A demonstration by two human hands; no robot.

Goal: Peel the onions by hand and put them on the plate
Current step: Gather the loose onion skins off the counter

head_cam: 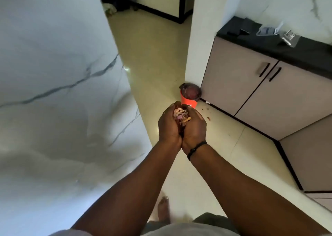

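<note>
My left hand (168, 123) and my right hand (195, 126) are pressed together side by side, cupped around a bunch of dry onion peels (181, 115), pink, white and orange. Both hands are held out in front of me, above the floor. Just beyond my fingertips an orange bin (189, 96) stands on the floor at the corner of a white pillar; dark reddish peels show inside it. No onion and no plate are in view.
A white marble wall (62, 92) fills the left. Grey cabinets (251, 92) with a black counter (280, 43) run along the right, with small packets on top. A few peel scraps (208, 118) lie on the cream floor near the bin. My bare foot (163, 210) shows below.
</note>
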